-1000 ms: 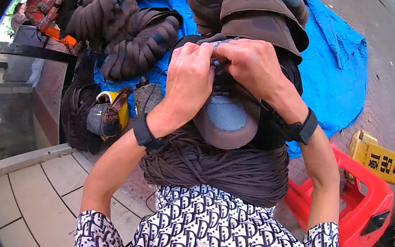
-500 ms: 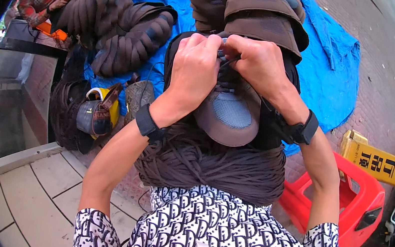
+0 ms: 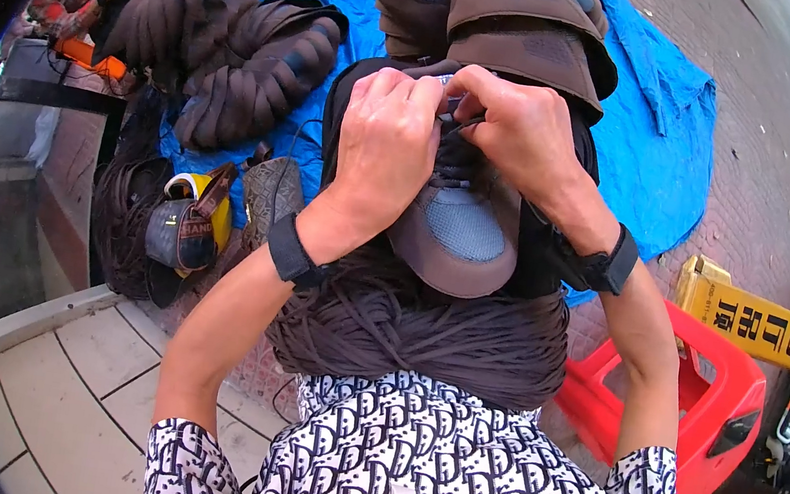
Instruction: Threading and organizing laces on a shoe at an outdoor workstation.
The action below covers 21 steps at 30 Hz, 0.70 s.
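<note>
The brown shoe upper (image 3: pixel 467 221), w/ gray-blue mesh at toe, lies on the person's lap (image 3: pixel 535 272), toe pointing twd the torso (image 3: pixel 448 447), dark lace (image 3: pixel 456 169) crossing its throat, top end partly hidden.

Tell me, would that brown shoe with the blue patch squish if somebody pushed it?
The shoe would probably dent at the blue patch, which looks like mesh fabric. Its brown toe edge may be firmer, since it holds a smooth curve. The dark laces would likely bend easily, being thin.
</note>
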Tool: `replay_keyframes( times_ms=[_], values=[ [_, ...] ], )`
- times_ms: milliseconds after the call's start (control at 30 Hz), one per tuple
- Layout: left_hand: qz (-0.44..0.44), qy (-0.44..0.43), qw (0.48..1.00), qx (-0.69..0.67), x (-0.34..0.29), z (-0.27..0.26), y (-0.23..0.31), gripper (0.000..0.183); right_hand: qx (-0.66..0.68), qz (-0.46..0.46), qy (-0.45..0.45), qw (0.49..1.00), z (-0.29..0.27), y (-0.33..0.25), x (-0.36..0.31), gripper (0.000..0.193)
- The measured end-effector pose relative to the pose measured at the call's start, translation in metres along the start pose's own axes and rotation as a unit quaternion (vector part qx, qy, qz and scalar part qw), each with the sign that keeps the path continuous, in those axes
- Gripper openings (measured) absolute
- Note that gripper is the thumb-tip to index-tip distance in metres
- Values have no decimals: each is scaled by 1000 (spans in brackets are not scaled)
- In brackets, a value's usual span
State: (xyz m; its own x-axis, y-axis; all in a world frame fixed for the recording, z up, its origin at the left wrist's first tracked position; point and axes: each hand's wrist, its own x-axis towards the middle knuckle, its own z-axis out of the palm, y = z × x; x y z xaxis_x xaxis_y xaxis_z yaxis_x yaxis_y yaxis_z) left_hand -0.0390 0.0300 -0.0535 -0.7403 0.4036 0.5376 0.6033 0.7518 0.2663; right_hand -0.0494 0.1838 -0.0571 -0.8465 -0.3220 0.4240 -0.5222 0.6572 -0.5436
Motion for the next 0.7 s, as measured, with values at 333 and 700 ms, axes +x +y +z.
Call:
replay_keyframes(
  times_ms=[333,700],
  values=[
    [36,-150,983,103,18,-18,-4,10,103,75,-18,992,-5,6,-7,23],
    [68,-31,997,21,8,-1,-3,13,65,11,32,997,6,3,-4,14]
  ],
)
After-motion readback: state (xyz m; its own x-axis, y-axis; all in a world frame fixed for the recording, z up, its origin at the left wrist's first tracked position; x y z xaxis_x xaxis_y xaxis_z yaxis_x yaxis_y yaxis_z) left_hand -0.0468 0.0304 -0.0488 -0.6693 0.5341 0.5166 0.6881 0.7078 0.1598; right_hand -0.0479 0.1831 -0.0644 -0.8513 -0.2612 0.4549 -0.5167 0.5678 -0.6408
